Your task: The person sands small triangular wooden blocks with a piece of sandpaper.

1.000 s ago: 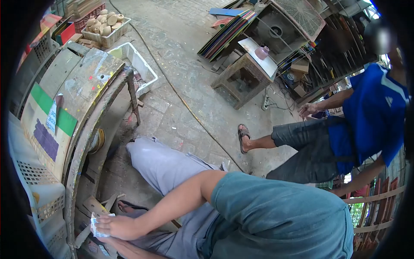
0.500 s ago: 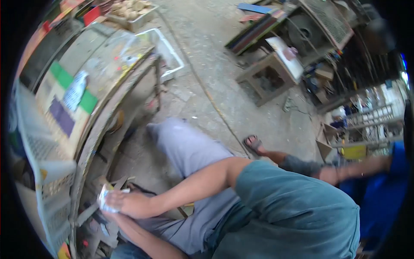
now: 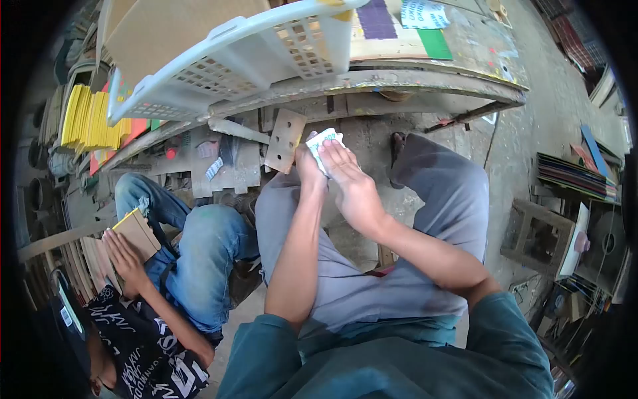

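In front of my knees, both hands are together on a folded piece of sandpaper, white-backed with teal print. My left hand grips it from the left side. The fingers of my right hand press over its right side, covering part of it. Just left of my left hand is a wooden piece with several dark holes. Another printed sandpaper sheet lies on the bench above, over a board with purple and green bands.
A white plastic basket sits on the worn wooden bench ahead. At my left, a person in jeans holds a small brown board. Stacked yellow pieces stand at far left. A wooden stool is at right.
The view has swung left, bringing the basket ahead and the person at my left into sight. Both hands stay together on the sandpaper, now nearer the middle of the view.
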Tool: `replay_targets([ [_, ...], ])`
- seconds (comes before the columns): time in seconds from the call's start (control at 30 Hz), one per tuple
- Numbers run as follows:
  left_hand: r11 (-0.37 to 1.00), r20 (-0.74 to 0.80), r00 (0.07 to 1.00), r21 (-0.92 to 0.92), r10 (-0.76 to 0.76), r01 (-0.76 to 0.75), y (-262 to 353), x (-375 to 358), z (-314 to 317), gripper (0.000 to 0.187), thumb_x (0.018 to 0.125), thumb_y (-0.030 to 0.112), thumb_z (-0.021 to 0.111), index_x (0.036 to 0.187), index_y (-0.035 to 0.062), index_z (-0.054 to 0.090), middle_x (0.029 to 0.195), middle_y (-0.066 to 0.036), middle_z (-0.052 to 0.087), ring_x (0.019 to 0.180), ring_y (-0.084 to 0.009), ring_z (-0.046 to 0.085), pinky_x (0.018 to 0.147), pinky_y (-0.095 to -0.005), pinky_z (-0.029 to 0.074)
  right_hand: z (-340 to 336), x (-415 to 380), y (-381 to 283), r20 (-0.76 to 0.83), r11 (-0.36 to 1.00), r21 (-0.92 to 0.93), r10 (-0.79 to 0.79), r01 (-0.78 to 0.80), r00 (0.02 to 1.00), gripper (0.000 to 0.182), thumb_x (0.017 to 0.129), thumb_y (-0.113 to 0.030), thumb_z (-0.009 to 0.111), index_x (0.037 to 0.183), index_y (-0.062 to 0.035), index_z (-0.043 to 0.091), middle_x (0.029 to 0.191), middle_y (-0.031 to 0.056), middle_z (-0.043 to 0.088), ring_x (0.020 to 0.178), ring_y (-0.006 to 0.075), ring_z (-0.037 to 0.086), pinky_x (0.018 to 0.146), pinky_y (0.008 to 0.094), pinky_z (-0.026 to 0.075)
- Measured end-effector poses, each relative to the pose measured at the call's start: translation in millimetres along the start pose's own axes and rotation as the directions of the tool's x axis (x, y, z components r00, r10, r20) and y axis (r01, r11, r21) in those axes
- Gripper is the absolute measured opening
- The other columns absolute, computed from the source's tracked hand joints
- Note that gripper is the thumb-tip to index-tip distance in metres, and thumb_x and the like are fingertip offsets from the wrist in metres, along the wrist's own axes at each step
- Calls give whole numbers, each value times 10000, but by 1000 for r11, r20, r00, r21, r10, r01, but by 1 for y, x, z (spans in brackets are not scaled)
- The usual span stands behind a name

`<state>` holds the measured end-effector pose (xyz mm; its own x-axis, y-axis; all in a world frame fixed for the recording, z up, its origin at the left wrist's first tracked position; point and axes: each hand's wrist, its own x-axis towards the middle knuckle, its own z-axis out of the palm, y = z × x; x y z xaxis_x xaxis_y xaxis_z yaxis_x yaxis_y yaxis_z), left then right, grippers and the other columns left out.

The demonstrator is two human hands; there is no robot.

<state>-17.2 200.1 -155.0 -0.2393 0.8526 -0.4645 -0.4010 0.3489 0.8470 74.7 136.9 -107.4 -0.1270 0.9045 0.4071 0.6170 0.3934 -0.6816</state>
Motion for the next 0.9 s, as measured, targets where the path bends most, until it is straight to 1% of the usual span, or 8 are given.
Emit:
replay_targets([
  [0.17,970,57,997,240,-45,30,10,-16,2,345,948,203,411,764,19,637,705,-18,615,571,-92,561,512,-268,428,-3,6,13,41,993,35,109,-111,993,489,764,47,465,1250,31,515,1272,219,527,1224,343,482,1053,425,366],
  [0.23,989,36,989,-48,143,-141,6,-11,7,375,959,222,421,802,-20,659,684,-24,620,564,-95,561,516,-268,427,-4,3,-2,32,1000,-4,2,-2,999,451,779,27,470,1226,37,524,1264,225,529,1200,355,498,1041,411,379],
  [0.37,930,102,994,367,-31,-9,21,-19,4,344,966,252,413,973,-11,634,850,-99,660,738,-175,644,649,-299,524,3,25,37,-34,993,88,80,-77,996,637,647,180,466,1260,18,524,1266,228,526,1250,314,466,1089,420,322],
  [0.5,990,35,990,-31,137,-136,4,-8,7,341,955,229,442,880,-11,673,686,-24,632,601,-95,586,551,-257,458,-6,7,-2,26,997,79,2,-4,1000,568,699,138,461,1252,26,525,1277,232,516,1242,334,470,1080,427,328],
  [0.63,963,134,974,223,-183,150,23,-12,-5,321,952,288,430,994,23,607,832,-85,641,716,-183,627,612,-316,528,-5,26,29,25,993,70,93,-95,995,492,771,40,433,1251,2,535,1294,221,508,1262,322,457,1080,437,322],
  [0.7,992,-65,998,-125,-11,3,8,-7,8,352,953,304,411,963,18,617,650,-35,574,469,-129,518,355,-278,375,-5,6,6,43,1000,19,-23,23,999,471,772,41,430,1229,16,545,1265,229,528,1234,333,479,1063,413,349],
  [0.83,979,398,896,128,-199,160,36,-13,-17,438,959,328,378,954,-14,652,668,-58,621,605,-181,599,561,-280,475,-11,31,54,90,988,1,156,-157,984,490,730,111,456,1197,17,572,1235,218,562,1201,340,512,1029,383,393],
  [0.9,981,470,865,7,-174,194,36,-13,-12,465,978,326,365,942,-31,659,681,-56,631,633,-160,601,610,-250,466,-18,35,90,-50,981,-139,126,-132,991,520,682,165,475,1168,18,588,1202,207,586,1171,338,539,1012,392,410],
])
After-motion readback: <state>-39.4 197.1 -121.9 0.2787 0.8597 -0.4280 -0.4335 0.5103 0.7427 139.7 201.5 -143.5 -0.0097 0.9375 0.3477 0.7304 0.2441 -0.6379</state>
